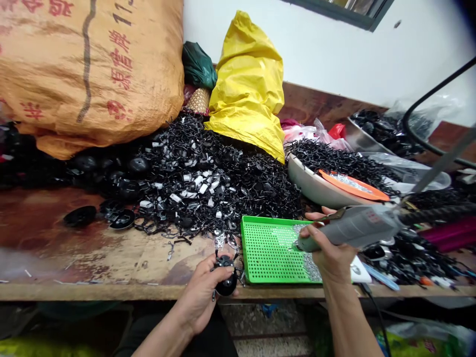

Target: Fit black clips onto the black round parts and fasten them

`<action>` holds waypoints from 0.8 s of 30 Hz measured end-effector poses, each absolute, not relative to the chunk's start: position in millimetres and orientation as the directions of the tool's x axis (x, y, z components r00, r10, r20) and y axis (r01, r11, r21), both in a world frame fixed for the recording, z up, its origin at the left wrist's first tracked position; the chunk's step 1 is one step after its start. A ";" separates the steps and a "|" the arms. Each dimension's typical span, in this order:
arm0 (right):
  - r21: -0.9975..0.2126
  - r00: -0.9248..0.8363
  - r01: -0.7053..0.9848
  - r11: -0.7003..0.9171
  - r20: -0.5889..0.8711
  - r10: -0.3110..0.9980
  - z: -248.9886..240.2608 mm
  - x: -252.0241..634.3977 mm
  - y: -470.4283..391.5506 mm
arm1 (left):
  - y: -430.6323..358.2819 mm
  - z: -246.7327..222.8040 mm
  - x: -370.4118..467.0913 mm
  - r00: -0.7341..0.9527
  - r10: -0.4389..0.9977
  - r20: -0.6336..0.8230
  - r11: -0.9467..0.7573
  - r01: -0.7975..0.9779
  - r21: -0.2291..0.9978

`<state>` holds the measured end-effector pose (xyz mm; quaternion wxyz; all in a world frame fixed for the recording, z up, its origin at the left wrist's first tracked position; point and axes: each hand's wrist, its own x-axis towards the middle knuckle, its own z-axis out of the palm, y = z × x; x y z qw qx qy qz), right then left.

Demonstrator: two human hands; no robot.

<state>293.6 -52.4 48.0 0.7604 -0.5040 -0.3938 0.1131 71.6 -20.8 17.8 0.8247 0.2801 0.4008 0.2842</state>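
My left hand (203, 292) is closed on a round black plastic part (226, 287) with thin legs, the thumb pressed on top of it, near the table's front edge. In my right hand (334, 258) is a grey electric screwdriver (353, 228), lying nearly level with its tip pointing left. That tip is over a green perforated tray (266, 275). Small silvery screws (311, 265) lie in the tray's right part. Behind my left hand, a heap of small black and white plastic parts (201, 183) covers the table.
An orange woven sack (141, 64) and a yellow bag (249, 79) stand behind the heap. At right, a white basin (308, 181) holds black parts and an orange dish (375, 194). A black cable (409, 124) hangs at far right; loose black domes (80, 216) lie at left.
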 end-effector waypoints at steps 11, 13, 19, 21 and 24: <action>-0.800 0.422 -0.198 0.566 0.452 0.786 96.6 217.3 -61.1 | -22.2 23.7 79.5 0.515 0.691 -0.508 0.696 -0.284 0.659; -0.800 0.370 -0.226 0.556 0.457 0.809 95.4 204.4 -60.8 | -22.2 24.9 78.9 0.511 0.699 -0.500 0.686 -0.285 0.669; -0.814 0.308 -0.239 0.529 0.453 0.837 87.9 191.1 -57.4 | -22.3 27.7 77.9 0.526 0.715 -0.461 0.661 -0.292 0.691; -0.818 0.300 -0.244 0.521 0.447 0.842 84.8 190.2 -57.1 | -22.8 28.7 78.2 0.533 0.710 -0.461 0.663 -0.283 0.693; -0.820 0.283 -0.261 0.510 0.440 0.852 80.1 189.0 -58.9 | -23.8 31.4 79.2 0.544 0.706 -0.454 0.664 -0.282 0.693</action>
